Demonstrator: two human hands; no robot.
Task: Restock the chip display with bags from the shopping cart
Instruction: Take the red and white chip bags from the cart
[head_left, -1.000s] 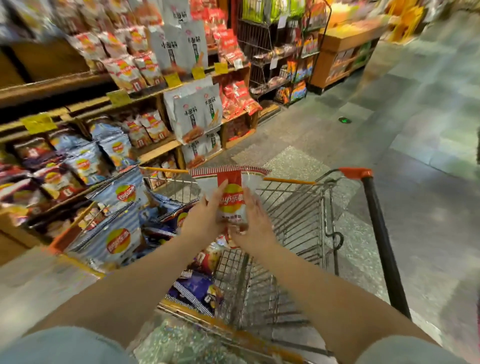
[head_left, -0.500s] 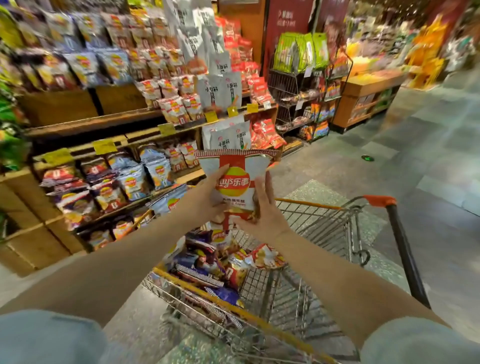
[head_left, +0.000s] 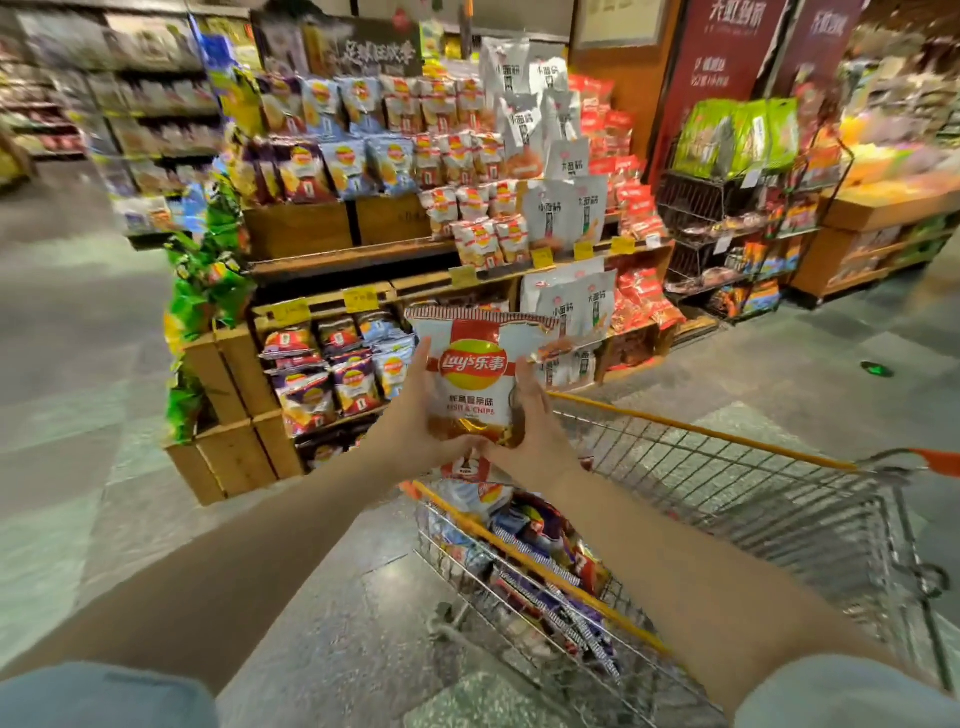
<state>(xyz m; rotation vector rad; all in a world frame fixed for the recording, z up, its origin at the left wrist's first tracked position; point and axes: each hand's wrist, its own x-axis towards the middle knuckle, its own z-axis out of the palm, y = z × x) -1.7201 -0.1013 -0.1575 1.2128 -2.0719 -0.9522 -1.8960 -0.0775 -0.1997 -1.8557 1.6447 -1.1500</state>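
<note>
— Red-and-white foil fills the middle of the head view: what is being held?

— A single chip bag (head_left: 470, 382), upright, long axis vertical, printed face toward the camera. The left hand (head_left: 415, 421) grips its left edge and lower corner with curled fingers; the right hand (head_left: 535, 421) clasps the right edge and bottom. Both close on the same bag, palms facing each other across it.

— And where does the bag sit relative to cart and shelves?

— Above the near-left corner of the shopping cart (head_left: 727, 467), clear of the other bags (head_left: 530, 540) heaped in its basket. The chip display (head_left: 332, 249) stands ahead and to the left, well apart from the hands.

— Which spot looks like the target?

— Judging by the matching red-and-white packs (head_left: 478, 234) on the middle tier, the bag likely goes up and slightly forward from where it is held. That row lies almost straight above the bag, a touch nearer the right hand.

— Which arm leads, then?

— Hard to call; both arms are equally extended. The lower shelf of purple and blue bags (head_left: 337, 374) lies nearer the left hand.

— Other views?

— None supplied.
</note>
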